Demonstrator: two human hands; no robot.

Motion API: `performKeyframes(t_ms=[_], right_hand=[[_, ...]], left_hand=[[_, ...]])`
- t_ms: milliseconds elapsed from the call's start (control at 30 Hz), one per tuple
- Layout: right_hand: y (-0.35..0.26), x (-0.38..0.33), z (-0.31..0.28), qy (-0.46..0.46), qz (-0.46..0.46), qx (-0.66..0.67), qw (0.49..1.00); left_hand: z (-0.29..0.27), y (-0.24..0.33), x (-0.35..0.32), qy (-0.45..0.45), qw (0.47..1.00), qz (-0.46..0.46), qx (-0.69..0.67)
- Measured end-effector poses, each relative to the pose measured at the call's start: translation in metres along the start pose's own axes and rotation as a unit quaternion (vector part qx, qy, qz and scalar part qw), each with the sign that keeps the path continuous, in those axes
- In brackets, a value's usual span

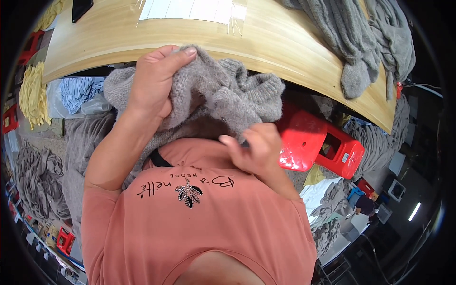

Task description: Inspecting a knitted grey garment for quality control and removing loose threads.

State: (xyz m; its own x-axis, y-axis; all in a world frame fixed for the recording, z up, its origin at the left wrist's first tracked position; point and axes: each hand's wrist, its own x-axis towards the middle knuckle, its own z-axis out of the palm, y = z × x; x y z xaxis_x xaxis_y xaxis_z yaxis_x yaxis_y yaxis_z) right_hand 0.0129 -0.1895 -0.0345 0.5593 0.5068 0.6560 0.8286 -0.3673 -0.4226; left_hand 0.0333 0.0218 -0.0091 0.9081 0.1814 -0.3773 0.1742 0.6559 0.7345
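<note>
A fuzzy grey knit garment is bunched up between my body and the table's near edge. My left hand is closed on its upper part, thumb pressed on top of the knit. A ribbed band of the garment curls out on the right side. Just below that, my right hand is beside the garment's lower edge, thumb apart from its curled fingers. Motion blurs those fingers, so whether they hold anything does not show.
The wooden table spans the front, with white sheets taped down and a dark phone. More grey knits lie at its right. Red stools stand close on my right. Grey knit piles and yellow cloths are left.
</note>
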Motion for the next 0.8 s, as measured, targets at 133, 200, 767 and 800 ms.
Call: performKeyframes(t_ms=[133, 200, 767, 800], right_hand=[[0.012, -0.017, 0.041, -0.026, 0.069, -0.048, 0.996], [0.019, -0.007, 0.053, -0.011, 0.090, -0.068, 0.994], [0.022, -0.008, -0.001, -0.076, 0.495, 0.378, 0.779], [0.022, -0.006, -0.010, -0.088, 0.402, 0.242, 0.879]], left_hand=[[0.004, -0.002, -0.002, 0.033, 0.998, -0.014, -0.058], [0.010, -0.003, -0.007, 0.051, 0.995, -0.004, -0.081], [-0.008, 0.011, -0.020, 0.058, 0.994, 0.030, -0.087], [-0.008, 0.011, -0.021, 0.051, 0.996, 0.023, -0.064]])
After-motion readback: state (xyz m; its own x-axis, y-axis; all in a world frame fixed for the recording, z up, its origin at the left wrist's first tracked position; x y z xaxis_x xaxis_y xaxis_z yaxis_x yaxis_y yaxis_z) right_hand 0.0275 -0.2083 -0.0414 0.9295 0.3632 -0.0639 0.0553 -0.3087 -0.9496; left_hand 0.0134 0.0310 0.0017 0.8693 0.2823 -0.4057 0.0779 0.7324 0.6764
